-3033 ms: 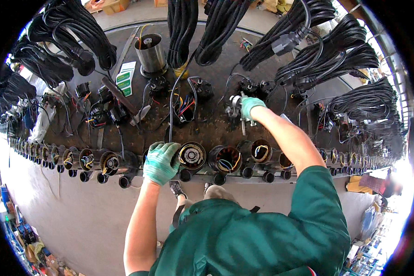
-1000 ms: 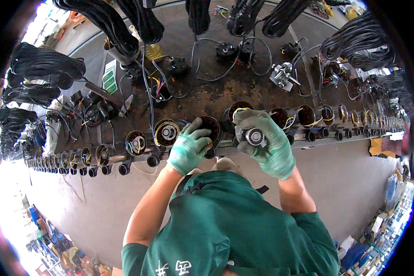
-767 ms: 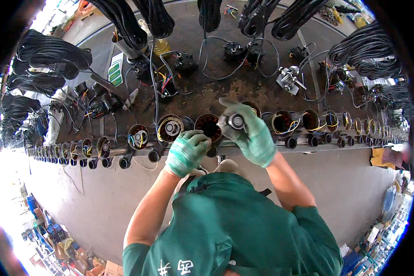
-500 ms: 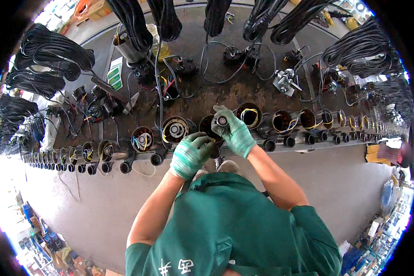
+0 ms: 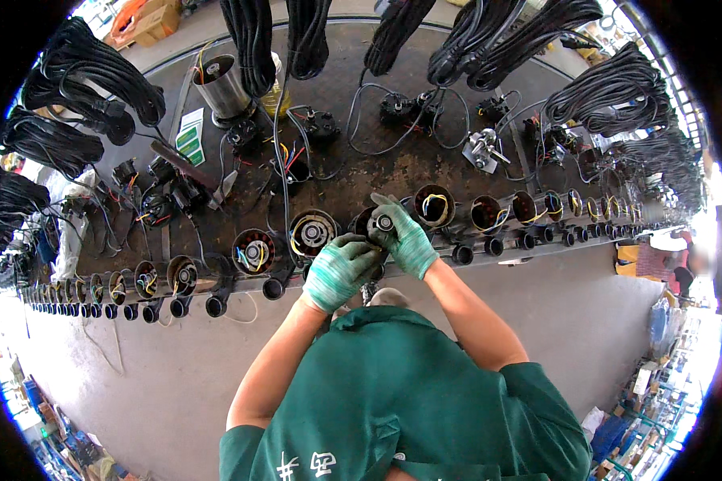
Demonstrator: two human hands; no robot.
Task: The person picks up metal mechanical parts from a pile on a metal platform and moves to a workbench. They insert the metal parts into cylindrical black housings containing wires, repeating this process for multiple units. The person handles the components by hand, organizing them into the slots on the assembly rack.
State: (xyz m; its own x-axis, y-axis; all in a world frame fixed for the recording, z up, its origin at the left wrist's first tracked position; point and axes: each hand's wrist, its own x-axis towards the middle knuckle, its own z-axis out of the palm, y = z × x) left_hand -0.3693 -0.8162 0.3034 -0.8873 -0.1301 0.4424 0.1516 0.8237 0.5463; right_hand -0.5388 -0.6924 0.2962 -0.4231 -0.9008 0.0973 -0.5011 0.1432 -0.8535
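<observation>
A: Nearest hand?
B: Left hand [image 5: 342, 271], gloved, fingers curled at the near rim of the dark housing [image 5: 359, 220]. Can't tell if it grips.
A: Right hand [image 5: 407, 243]?
B: Thumb and fingers closed round the metal part [image 5: 385, 224], right at that housing's mouth.
A: Axis?
B: Ringed end faces up at the camera. Long axis seen nearly end-on, so roughly upright; lower end hidden.
A: Farther out?
B: Silver tool [image 5: 484, 150] right on the bench [image 5: 409, 164], black cord bundles [image 5: 395, 38] at the far side.
</observation>
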